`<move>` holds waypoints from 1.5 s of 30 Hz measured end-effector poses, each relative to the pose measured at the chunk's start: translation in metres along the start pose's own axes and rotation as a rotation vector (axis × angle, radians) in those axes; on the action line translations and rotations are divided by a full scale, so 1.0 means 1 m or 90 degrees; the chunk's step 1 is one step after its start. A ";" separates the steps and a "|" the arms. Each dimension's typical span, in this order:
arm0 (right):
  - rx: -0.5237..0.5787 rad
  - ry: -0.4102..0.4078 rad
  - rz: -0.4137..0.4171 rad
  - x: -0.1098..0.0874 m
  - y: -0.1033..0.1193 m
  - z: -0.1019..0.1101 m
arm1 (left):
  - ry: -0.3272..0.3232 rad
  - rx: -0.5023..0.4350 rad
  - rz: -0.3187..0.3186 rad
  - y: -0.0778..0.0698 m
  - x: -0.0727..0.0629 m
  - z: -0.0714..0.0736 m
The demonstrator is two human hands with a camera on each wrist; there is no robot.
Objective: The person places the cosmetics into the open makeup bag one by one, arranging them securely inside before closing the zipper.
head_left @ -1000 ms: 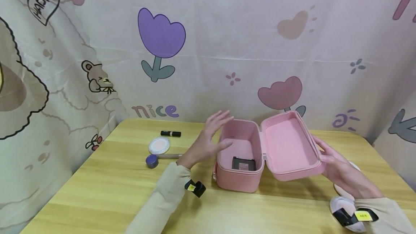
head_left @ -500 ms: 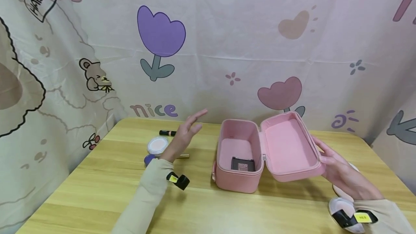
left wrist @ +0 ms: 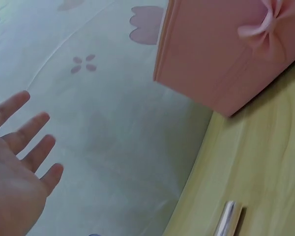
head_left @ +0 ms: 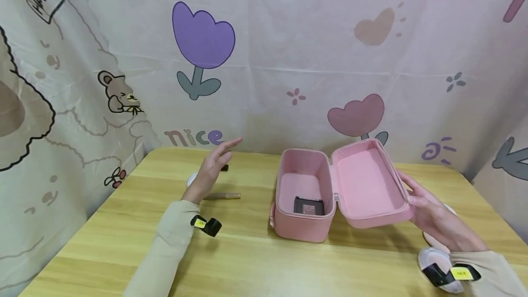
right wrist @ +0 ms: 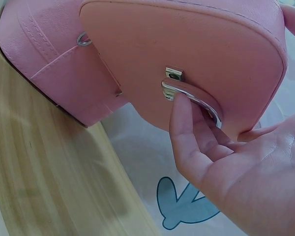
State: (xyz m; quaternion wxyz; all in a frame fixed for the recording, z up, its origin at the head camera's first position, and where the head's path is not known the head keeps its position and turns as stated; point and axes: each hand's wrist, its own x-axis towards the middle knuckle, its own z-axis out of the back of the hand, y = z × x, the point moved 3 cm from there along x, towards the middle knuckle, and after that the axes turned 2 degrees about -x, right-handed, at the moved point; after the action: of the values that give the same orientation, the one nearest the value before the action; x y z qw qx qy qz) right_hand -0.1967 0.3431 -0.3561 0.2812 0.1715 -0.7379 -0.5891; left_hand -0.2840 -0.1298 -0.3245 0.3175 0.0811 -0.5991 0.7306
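Note:
A pink cosmetic case (head_left: 303,229) stands on the table with its lid (head_left: 369,182) swung out to the right. Inside lies a dark makeup palette (head_left: 309,206). My right hand (head_left: 433,221) holds the lid by its outer side; in the right wrist view its fingers curl under the strap handle (right wrist: 201,98), near a metal fitting. My left hand (head_left: 208,171) hovers with fingers extended and nothing in it, left of the case. It overlaps a white round compact (head_left: 191,179) and a black tube (head_left: 224,167). A slim tube (head_left: 224,195) lies just below it.
The wooden table (head_left: 247,265) meets a printed cloth backdrop (head_left: 264,58) at its far edge. Another round compact (head_left: 433,256) lies at the right, partly under the right wrist's strap, with a further pale disc (head_left: 432,243) behind it. A bow (left wrist: 268,24) decorates the case's side.
My left hand has moved left, from beside the case opening to over the small items. The right hand and the lid have stayed in place.

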 end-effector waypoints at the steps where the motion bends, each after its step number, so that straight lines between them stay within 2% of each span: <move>1: -0.003 -0.007 -0.001 0.000 0.000 0.000 | 0.001 -0.002 0.004 0.000 0.000 0.003; 7: -0.021 -0.033 -0.016 0.002 0.000 0.000 | -0.002 0.010 0.020 0.004 -0.007 0.021; 12: -0.015 -0.023 -0.009 -0.001 0.003 0.001 | 0.011 0.004 0.047 0.012 -0.010 0.028; 17: -0.014 -0.037 -0.021 -0.004 0.004 0.003 | 0.026 0.006 0.097 0.023 -0.012 0.035; 20: -0.019 -0.053 -0.039 -0.004 0.003 0.002 | 0.024 0.015 0.139 0.030 -0.017 0.044; 23: -0.020 -0.049 -0.038 -0.003 0.001 0.001 | 0.025 0.018 0.165 0.036 -0.021 0.053; 33: -0.027 -0.024 -0.013 0.002 0.002 -0.001 | -0.012 0.050 0.181 0.043 -0.036 0.084; 41: -0.019 -0.025 -0.010 0.000 0.004 0.002 | -0.009 0.028 0.188 0.058 -0.040 0.092; 45: -0.017 -0.024 -0.009 0.000 0.002 0.001 | -0.008 0.019 0.209 0.069 -0.044 0.093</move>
State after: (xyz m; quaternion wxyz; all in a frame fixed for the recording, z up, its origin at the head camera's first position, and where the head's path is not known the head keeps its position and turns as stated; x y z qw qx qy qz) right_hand -0.1974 0.3443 -0.3547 0.2656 0.1615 -0.7337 -0.6042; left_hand -0.3128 -0.2379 -0.3786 0.1888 -0.0087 -0.5952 0.7811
